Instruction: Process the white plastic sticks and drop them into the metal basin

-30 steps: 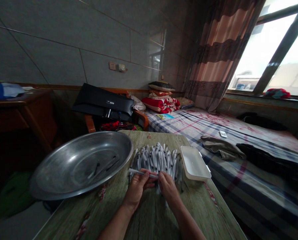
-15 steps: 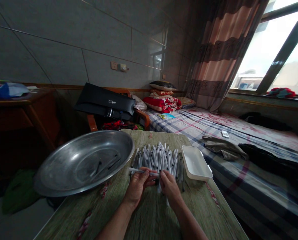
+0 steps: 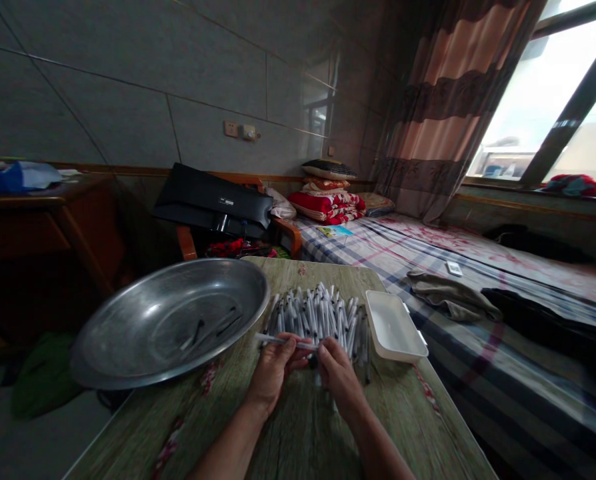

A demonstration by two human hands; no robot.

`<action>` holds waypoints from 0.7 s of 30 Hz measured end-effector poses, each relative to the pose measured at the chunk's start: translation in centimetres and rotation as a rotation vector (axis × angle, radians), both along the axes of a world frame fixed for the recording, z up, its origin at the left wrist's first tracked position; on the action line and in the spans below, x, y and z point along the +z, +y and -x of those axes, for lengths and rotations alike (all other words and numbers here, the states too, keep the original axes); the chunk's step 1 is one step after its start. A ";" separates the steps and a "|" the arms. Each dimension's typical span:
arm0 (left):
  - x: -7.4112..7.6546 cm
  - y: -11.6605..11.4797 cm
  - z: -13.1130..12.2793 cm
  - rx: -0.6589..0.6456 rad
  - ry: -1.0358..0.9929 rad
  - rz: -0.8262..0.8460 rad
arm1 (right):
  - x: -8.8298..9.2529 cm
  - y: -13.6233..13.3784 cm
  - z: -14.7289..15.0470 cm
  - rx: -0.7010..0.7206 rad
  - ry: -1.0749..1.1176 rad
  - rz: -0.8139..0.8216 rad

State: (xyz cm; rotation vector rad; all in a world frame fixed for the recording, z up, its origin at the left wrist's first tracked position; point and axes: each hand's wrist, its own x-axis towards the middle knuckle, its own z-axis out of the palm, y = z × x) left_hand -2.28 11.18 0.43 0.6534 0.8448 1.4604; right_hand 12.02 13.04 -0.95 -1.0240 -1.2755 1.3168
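1. Nearest, on the wood-patterned table (image 3: 298,447), the left hand (image 3: 272,375) is closed around a pen (image 3: 273,340), its thumb on top and fingers curled beneath the barrel.
2. The right hand (image 3: 339,375) is nearly closed, thumb and forefinger pinched at the pen's right end; that end is mostly covered, so its exact fit cannot be told.
3. The pen is held above the table, just on the near side of the pile. Its long axis runs crosswise, close to level in view; the pale free end points left, toward the basin, and the other end points into the right fingertips.
4. The step in hand looks like two-handed work at the pen's right end. I judge the next move calls for a steady left grip and right fingertips kept in line with the barrel.
5. Just beyond the hands lies the pile of pens (image 3: 323,313), many with dark ends; most point away from the person, slightly fanned.
6. Right of the pile stands a white box (image 3: 401,355); to the left, a metal basin (image 3: 123,303) holds a few loose pieces (image 3: 198,333), too blurred to identify.
7. Farther off are a chair (image 3: 289,237) and a bed (image 3: 378,247).
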 end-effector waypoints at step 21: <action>0.3 -0.4 0.1 0.007 0.049 0.004 | 0.1 0.0 0.3 0.002 -0.030 0.047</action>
